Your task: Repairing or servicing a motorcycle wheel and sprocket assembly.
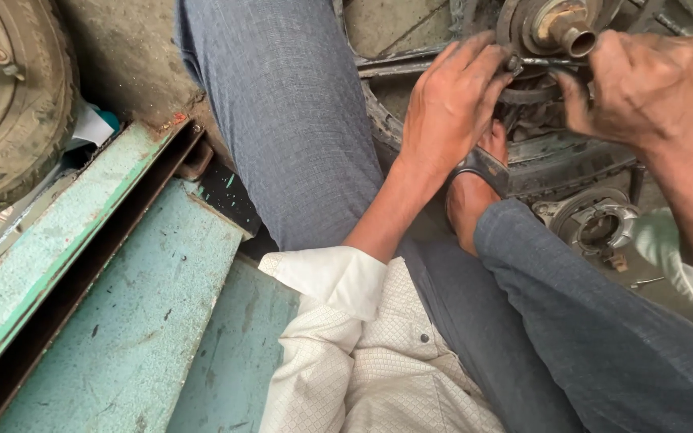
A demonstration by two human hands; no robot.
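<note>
Nearest the camera lies the person's white textured shirt (378, 353) with a rolled cuff, and grey trousers (298, 120) cover both legs, one knee raised at the lower right. To the left sits a worn, pale green painted metal step (130, 321) with a rusty channel running along its edge. Between the legs a bare foot in a dark sandal (483, 170) rests against a black tyre (555, 164).

Beyond the foot, the left hand (451, 104) reaches forward, its fingers held together and pressed flat against the greasy round hub assembly (547, 28) near the top edge of the view. The right hand (651, 80) is closed in a fist around a thin metal tool (543, 62), whose tip lies across the hub just below the rusty axle stub (575, 36). The two hands are close, on either side of the hub.

Lower right of the tyre, a separate round metal part (595, 224) with a bright ring lies on the ground. At the far left edge stands another old tyre (26, 112) on concrete.
</note>
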